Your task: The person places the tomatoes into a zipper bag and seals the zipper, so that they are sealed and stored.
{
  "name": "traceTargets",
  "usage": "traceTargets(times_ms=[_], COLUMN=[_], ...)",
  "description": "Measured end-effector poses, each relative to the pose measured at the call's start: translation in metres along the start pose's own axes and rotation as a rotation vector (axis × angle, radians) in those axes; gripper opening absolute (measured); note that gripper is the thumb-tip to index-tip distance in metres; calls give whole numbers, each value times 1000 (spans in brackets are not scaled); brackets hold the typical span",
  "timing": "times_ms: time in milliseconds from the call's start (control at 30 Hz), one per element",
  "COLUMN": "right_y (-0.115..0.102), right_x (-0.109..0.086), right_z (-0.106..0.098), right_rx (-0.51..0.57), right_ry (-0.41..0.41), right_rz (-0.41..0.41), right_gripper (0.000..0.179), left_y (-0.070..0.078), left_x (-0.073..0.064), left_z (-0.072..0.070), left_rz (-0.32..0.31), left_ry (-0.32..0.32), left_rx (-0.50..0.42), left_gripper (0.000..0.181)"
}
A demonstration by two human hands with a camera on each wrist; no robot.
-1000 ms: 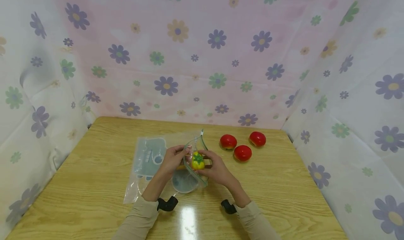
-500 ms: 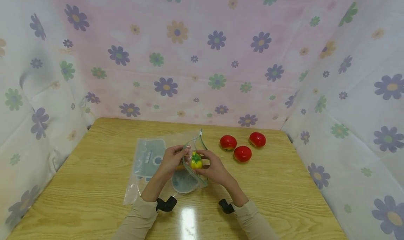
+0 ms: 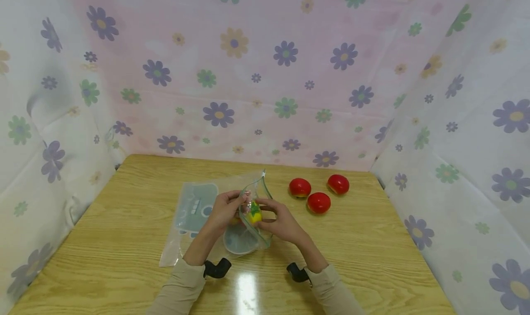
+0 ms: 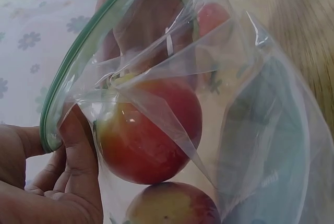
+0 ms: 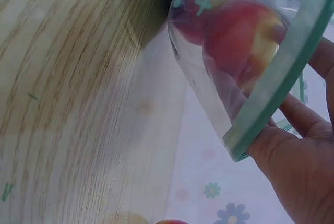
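My left hand (image 3: 225, 208) pinches the green-edged mouth of a clear zip bag (image 4: 81, 54) between thumb and fingers. A red and yellow tomato with a green leafy top (image 3: 255, 214) is in the bag's mouth, and my right hand (image 3: 283, 220) holds it by its yellow side. In the right wrist view, the fingers of that hand (image 5: 297, 156) pass behind the green rim to the tomato (image 5: 235, 38). Under it in the left wrist view, a second red and yellow fruit (image 4: 172, 205) lies deeper in the bag, partly cut off by the frame.
Three glossy red tomatoes (image 3: 300, 187) (image 3: 319, 203) (image 3: 338, 184) sit on the wooden table (image 3: 352, 255) to the right of the bag. A flat clear bag part with a grey-blue print (image 3: 198, 200) spreads to the left. Flowered cloth (image 3: 285, 108) walls the table at the back and sides.
The right hand has moved the tomato slightly left and further into the bag, so less of its yellow top shows. The left hand keeps its place on the bag's rim.
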State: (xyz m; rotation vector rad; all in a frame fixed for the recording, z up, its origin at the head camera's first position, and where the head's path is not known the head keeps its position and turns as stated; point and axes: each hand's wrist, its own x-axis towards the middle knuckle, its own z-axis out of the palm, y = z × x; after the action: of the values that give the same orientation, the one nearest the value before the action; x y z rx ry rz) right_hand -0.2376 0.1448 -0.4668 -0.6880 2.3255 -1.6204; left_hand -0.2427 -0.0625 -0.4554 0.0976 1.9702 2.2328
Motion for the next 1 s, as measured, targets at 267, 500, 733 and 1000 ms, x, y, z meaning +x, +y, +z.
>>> traceTargets(times_ms=[267, 500, 733, 1000], right_y=[-2, 1, 0, 2], right_x=[-2, -4, -9, -13], right_z=[7, 9, 7, -2], right_rx=[20, -22, -23, 72], right_ry=[68, 77, 172, 379], right_rz=[-51, -62, -91, -140], right_gripper=[59, 51, 43, 27], left_y=[-1, -4, -5, -5], left_x=[0, 1, 0, 0], left_z=[-2, -3, -3, -1], left_rz=[24, 27, 3, -20], left_ry=[-45, -98, -67, -28], left_rx=[-22, -73, -57, -68], left_gripper=[32, 34, 33, 30])
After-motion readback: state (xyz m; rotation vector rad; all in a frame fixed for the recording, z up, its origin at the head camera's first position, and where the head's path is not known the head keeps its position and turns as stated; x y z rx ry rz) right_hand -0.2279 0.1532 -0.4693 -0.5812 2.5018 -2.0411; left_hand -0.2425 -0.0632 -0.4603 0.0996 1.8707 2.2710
